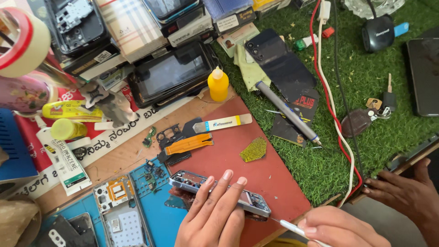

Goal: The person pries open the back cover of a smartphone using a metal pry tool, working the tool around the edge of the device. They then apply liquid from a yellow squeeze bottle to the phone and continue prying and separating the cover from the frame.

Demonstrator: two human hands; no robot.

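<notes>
Silver-grey and stripped of its back, the opened phone frame (219,191) lies on the red mat (256,169) at the near edge of the surface, its long axis running from upper left down to lower right. The left hand (215,215) comes up from below and lies across the frame's middle, fingers spread and pressing down on it, so that hand is flat and open rather than curled around anything. The right hand (338,228) sits just off the frame's lower right end, closed in a pinch on a thin metal-tipped tool (288,225) whose point aims left at that end, very near or touching it; which one cannot be told. So the frame lies to the left of the tool hand and directly under the holding hand, which is the nearer of the two.

Just above the frame on the mat are a small green sponge-like scrap (254,150), an orange flex cable (188,144) and a flat pry tool (222,123). A blue work mat (155,206) to the left carries another bare phone chassis (120,210). Farther up stand a yellow dropper bottle (218,84) and a grey pen-shaped driver (288,113) on green turf (366,77). Another person's hand (404,192) rests at the right edge.
</notes>
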